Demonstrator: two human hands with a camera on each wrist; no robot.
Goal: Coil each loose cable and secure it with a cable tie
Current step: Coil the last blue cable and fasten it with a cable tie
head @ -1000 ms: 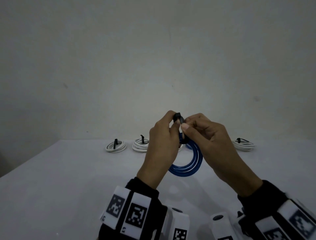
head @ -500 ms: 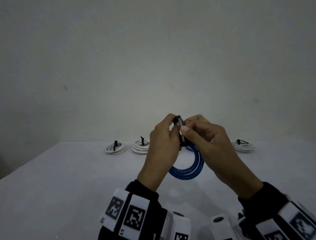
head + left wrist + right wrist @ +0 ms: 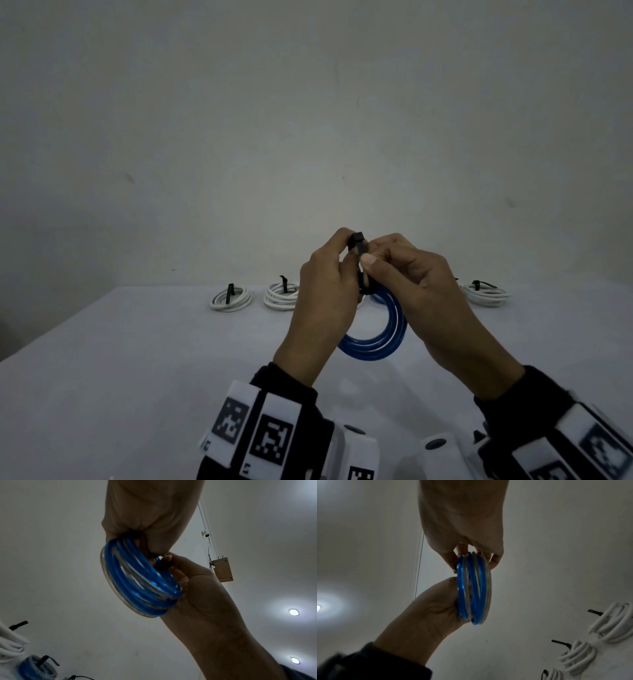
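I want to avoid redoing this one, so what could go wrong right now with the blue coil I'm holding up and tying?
1. The blue coil hangs in the air, held only at its top by both hands; if the left hand loosens, the loops, already fanned apart in the wrist views, may spring open.
2. The black tie is pinched by the fingertips of the right hand; a slip could free it before it locks.
3. Tightening now might miss an outer loop.

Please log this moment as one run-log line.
step: tying blue coil | left hand: holds coil and black cable tie | right hand: pinches tie | coil: off table | tied white coils: at rear
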